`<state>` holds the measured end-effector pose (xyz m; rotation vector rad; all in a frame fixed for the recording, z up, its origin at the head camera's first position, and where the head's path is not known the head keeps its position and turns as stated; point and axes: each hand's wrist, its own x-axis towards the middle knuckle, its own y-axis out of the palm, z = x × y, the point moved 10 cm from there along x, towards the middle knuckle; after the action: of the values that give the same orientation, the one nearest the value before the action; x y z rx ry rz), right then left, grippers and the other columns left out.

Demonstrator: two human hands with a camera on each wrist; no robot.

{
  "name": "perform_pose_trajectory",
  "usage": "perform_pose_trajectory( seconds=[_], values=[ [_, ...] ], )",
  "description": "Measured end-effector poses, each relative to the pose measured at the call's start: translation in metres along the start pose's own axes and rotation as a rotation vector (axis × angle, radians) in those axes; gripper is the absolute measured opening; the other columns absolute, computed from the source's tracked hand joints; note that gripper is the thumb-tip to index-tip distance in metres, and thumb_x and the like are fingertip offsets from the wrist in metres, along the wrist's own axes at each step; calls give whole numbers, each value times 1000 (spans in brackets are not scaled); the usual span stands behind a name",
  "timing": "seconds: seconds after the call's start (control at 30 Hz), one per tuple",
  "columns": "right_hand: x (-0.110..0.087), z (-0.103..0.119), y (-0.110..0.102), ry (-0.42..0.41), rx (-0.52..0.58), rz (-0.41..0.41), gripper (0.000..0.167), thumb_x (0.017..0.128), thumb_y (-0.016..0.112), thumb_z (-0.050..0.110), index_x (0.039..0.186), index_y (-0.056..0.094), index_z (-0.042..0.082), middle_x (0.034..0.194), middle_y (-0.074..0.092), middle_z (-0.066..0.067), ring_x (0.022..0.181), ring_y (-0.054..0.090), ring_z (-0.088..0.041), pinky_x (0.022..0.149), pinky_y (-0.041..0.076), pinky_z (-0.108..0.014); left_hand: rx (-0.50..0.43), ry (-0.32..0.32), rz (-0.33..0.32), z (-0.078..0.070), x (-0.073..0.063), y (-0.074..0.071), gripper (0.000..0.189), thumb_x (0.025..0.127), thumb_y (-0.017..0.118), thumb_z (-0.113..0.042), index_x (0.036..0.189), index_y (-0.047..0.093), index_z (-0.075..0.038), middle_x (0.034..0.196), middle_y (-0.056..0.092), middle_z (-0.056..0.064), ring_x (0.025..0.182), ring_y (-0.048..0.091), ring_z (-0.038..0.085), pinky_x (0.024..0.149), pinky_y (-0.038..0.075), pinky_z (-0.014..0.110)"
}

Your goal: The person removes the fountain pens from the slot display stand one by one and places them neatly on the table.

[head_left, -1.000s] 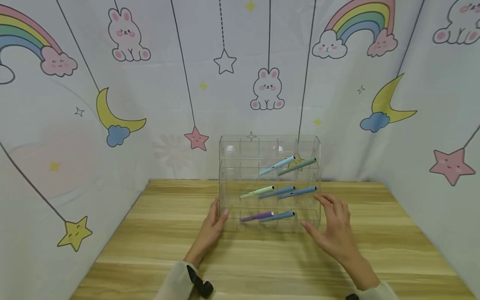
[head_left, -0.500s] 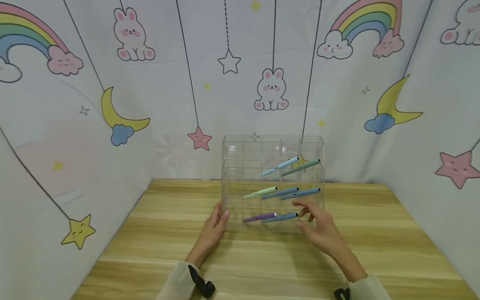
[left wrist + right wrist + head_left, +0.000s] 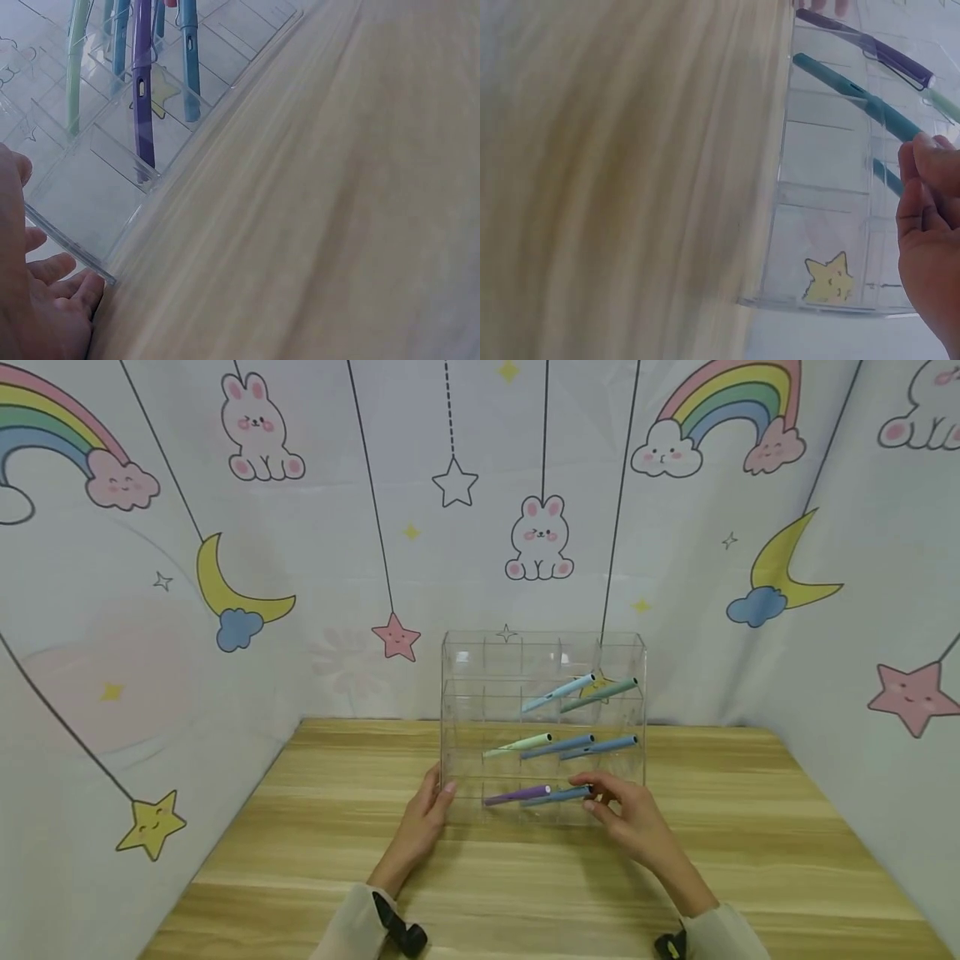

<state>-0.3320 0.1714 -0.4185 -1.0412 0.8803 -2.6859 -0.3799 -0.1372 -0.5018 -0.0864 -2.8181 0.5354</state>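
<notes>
A clear, tiered pen rack (image 3: 465, 718) stands on the table, split into small compartments. Several slim pens lean in it. My left hand (image 3: 422, 817) grips the rack's left side, thumb in front and fingers behind; the left wrist view shows its fingers (image 3: 64, 281) at the rack's edge. In the bottom row, a blue pen (image 3: 551, 797) has its upper end pinched between my right thumb and fingers. That right hand (image 3: 633, 818) is in front of the rack's lower right part; the right wrist view shows the same blue pen (image 3: 855, 94) running into the fingertips. Beside it leans a purple pen (image 3: 516, 795).
Higher in the rack are a pale green pen (image 3: 517, 745), two more blue pens, a light blue pen (image 3: 558, 692) and a dark green pen (image 3: 600, 695). Behind the wood-grain table (image 3: 322, 827) hangs a white cloth (image 3: 465, 585) printed with rabbits, stars and rainbows.
My right hand has moved left and down from the rack's right edge to the bottom-row blue pen and taken its end. My left hand has stayed on the rack.
</notes>
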Motion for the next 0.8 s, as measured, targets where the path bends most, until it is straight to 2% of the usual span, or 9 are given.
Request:
perform_pose_trajectory(
  seconds=[0.2, 0.5, 0.67, 0.8],
  values=[
    [2, -5, 2, 61, 8, -35, 30, 94, 77, -6, 120, 76, 9, 111, 82, -7, 88, 71, -4, 73, 60, -23, -18, 2, 7, -1, 0, 1, 56, 115, 48, -36, 166, 39, -14, 158, 55, 29, 146, 55, 48, 122, 40, 69],
    [1, -6, -6, 114, 33, -154, 28, 93, 81, 3, 120, 74, 7, 108, 84, -6, 91, 73, 1, 76, 59, -19, -16, -2, 0, 2, 1, 0, 55, 115, 48, -36, 165, 39, -14, 155, 58, 29, 145, 57, 47, 122, 41, 68],
    [-1, 2, -17, 74, 117, -247, 28, 91, 80, -6, 117, 75, 2, 106, 82, -14, 91, 73, 3, 75, 58, -14, -21, 1, 7, 3, 1, 1, 55, 115, 48, -35, 165, 39, -15, 156, 57, 28, 147, 55, 46, 123, 40, 67],
    [1, 10, -26, 34, 177, -303, 33, 89, 79, -11, 117, 77, 5, 105, 80, -20, 88, 74, 0, 75, 58, -13, -28, 6, 9, 1, 1, 0, 55, 115, 49, -35, 165, 40, -15, 155, 59, 28, 146, 57, 46, 122, 41, 67]
  ],
)
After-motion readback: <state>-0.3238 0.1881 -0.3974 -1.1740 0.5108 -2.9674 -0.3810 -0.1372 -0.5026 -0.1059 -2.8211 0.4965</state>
